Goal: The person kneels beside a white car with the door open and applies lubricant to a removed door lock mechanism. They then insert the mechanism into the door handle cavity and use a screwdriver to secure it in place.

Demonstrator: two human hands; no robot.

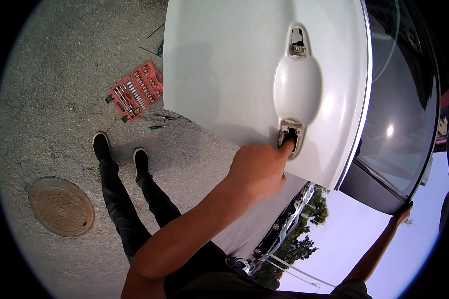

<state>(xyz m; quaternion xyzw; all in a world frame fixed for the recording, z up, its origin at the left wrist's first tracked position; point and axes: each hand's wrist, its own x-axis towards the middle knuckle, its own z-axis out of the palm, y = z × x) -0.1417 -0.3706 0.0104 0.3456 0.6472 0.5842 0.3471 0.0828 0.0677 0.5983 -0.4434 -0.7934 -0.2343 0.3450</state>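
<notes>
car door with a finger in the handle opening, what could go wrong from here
The left hand, poking into the handle opening, could get scraped. The car door might swing, despite the right hand at its window frame. The open socket set on the ground could get kicked.

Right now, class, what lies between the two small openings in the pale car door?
In the head view, a smooth oval recess in the car door separates the upper opening from the lower opening, which the left hand touches.
</notes>
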